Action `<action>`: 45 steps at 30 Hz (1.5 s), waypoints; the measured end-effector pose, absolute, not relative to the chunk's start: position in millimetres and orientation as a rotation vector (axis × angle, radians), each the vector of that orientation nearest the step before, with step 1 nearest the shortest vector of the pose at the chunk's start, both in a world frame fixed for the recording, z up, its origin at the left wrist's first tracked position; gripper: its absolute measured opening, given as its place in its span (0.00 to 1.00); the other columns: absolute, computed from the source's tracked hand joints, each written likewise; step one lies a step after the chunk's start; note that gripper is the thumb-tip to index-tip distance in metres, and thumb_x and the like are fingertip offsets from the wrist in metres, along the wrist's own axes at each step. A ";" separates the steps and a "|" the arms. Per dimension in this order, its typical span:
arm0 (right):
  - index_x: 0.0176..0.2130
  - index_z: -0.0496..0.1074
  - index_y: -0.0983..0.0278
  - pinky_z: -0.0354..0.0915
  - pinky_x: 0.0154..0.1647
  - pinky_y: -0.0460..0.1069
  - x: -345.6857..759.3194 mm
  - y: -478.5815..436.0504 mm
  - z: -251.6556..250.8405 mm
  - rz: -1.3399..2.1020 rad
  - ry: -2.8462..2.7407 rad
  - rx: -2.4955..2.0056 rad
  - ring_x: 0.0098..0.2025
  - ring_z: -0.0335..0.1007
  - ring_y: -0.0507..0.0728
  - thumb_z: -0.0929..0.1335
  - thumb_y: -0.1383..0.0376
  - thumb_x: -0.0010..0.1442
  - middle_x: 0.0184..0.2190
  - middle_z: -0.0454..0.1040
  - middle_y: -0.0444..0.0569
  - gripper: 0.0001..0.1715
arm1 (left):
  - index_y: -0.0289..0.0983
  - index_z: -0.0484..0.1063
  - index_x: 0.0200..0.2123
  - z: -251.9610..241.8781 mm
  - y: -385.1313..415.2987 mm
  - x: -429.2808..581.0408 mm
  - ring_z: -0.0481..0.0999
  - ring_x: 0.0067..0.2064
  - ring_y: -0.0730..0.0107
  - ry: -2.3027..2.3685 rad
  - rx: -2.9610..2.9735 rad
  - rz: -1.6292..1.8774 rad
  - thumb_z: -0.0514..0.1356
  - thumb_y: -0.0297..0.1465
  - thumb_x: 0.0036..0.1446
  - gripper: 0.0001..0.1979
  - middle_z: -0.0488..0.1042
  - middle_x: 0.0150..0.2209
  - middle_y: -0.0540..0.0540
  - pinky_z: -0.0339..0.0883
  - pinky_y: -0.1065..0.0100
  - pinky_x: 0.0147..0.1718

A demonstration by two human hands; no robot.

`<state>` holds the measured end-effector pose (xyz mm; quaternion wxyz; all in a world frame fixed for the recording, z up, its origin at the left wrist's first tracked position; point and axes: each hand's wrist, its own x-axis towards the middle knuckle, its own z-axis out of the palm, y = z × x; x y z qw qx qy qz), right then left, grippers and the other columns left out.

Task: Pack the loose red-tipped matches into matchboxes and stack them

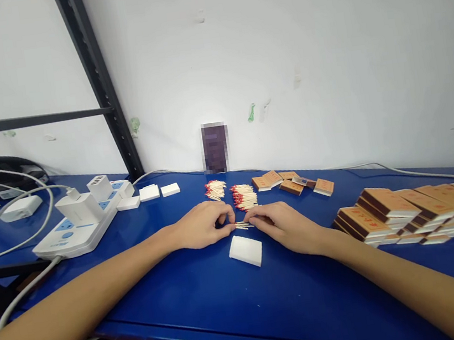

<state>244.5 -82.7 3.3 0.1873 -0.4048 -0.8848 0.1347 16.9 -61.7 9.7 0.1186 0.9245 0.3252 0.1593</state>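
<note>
A few matchsticks point(242, 225) lie crosswise between my two hands, just above the blue tabletop. My left hand point(204, 224) is closed, with thumb and forefinger pinching them at the left end. From the other side, the closed fingertips of my right hand point(287, 226) meet their right end. Right below the hands rests a small white box point(246, 251), slightly turned. Behind the hands are two heaps of red-tipped matches, a smaller left heap point(215, 190) and a larger right heap point(244, 196).
Stacked orange-brown matchboxes point(416, 212) fill the right side. Several loose matchbox sleeves point(291, 185) lie at the back. White small boxes point(149, 193) sit beside a power strip point(88, 227) with chargers at left. A pixelated dark object point(214, 148) leans against the wall.
</note>
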 end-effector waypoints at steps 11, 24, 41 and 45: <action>0.52 0.71 0.60 0.62 0.45 0.54 251.5 -78.5 -2.1 0.101 -2.442 -1.429 0.50 0.70 0.62 0.57 0.65 0.66 0.47 0.76 0.51 0.20 | 0.37 0.70 0.45 16.3 -66.3 15.2 0.65 0.28 0.74 0.956 2.691 0.429 0.57 0.26 0.48 0.18 0.65 0.28 0.53 0.59 0.71 0.30; 0.47 0.74 0.61 0.62 0.39 0.51 249.8 -82.2 0.9 0.086 -2.420 -1.480 0.43 0.71 0.59 0.58 0.66 0.66 0.38 0.76 0.50 0.19 | 0.35 0.72 0.41 14.7 -56.8 9.5 0.63 0.25 0.76 0.834 2.624 0.450 0.55 0.23 0.51 0.13 0.66 0.26 0.53 0.59 0.73 0.28; 0.45 0.73 0.62 0.58 0.35 0.49 246.4 -87.9 -2.6 0.142 -2.440 -1.287 0.37 0.68 0.55 0.61 0.65 0.66 0.36 0.73 0.48 0.14 | 0.36 0.73 0.39 12.9 -55.0 11.6 0.62 0.25 0.77 0.832 2.643 0.479 0.57 0.28 0.58 0.07 0.62 0.24 0.54 0.57 0.74 0.27; 0.42 0.72 0.62 0.57 0.33 0.48 247.0 -85.7 -3.0 0.157 -2.442 -1.289 0.34 0.66 0.54 0.61 0.64 0.66 0.32 0.70 0.46 0.11 | 0.37 0.73 0.39 11.9 -55.4 13.0 0.61 0.24 0.78 0.868 2.630 0.489 0.57 0.29 0.59 0.06 0.61 0.23 0.55 0.56 0.74 0.27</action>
